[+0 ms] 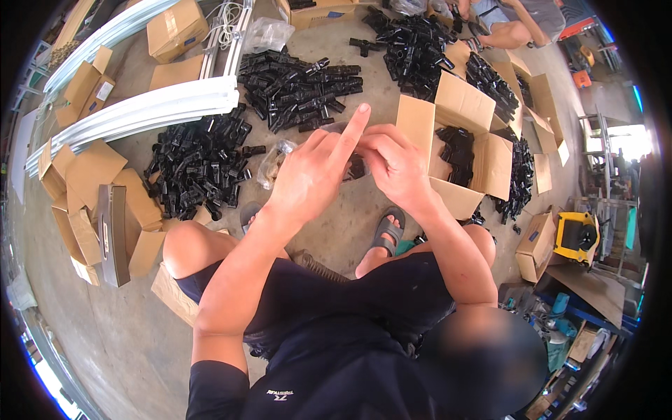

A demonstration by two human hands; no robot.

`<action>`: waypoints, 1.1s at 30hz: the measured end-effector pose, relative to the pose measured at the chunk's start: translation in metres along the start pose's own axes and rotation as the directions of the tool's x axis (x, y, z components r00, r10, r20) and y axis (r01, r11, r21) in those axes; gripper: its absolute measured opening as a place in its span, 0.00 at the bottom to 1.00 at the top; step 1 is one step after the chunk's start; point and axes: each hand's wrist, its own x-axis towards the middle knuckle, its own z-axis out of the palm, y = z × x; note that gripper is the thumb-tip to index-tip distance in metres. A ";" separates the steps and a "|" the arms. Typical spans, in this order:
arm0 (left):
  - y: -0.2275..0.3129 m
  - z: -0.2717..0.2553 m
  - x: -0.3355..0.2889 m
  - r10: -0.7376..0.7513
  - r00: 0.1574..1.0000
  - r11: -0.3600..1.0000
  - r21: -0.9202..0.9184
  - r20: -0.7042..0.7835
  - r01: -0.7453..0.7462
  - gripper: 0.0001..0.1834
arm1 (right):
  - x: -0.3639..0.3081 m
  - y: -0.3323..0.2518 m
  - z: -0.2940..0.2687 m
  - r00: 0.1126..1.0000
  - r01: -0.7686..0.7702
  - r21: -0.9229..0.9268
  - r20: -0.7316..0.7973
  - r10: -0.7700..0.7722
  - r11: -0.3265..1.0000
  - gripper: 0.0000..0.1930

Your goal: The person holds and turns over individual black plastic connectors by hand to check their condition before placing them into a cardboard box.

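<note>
Both hands are raised in front of me, close together above the concrete floor. My left hand has its index finger stretched out, while its other fingers curl inward. Beside it, my right hand is closed, with thumb and fingers pressed together in a pinch. Whatever the two hands hold is hidden by the fingers. Just beyond them lies a heap of black plastic fittings. Another black heap is on the left. An open carton stands to the right with black parts inside.
White metal profiles reach in from the left, near opened cartons. More black fittings lie at the far side, near another person. A yellow-framed object and a small carton stand at right. My sandalled foot is below my hands.
</note>
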 end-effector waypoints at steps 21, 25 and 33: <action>-0.008 -0.033 -0.002 -0.243 0.956 0.963 -0.161 -0.164 0.218 0.18 | 0.004 0.011 0.005 0.961 -0.244 0.082 -0.110 0.252 0.966 0.07; -0.022 -0.038 -0.004 -0.236 0.941 0.967 -0.151 -0.241 0.204 0.20 | 0.017 0.000 0.017 0.968 -0.195 0.144 -0.131 0.214 0.970 0.06; -0.031 -0.056 -0.004 -0.664 0.717 0.531 -0.808 -0.211 0.253 0.22 | 0.005 0.059 0.103 0.897 -0.441 0.224 0.153 0.415 0.869 0.07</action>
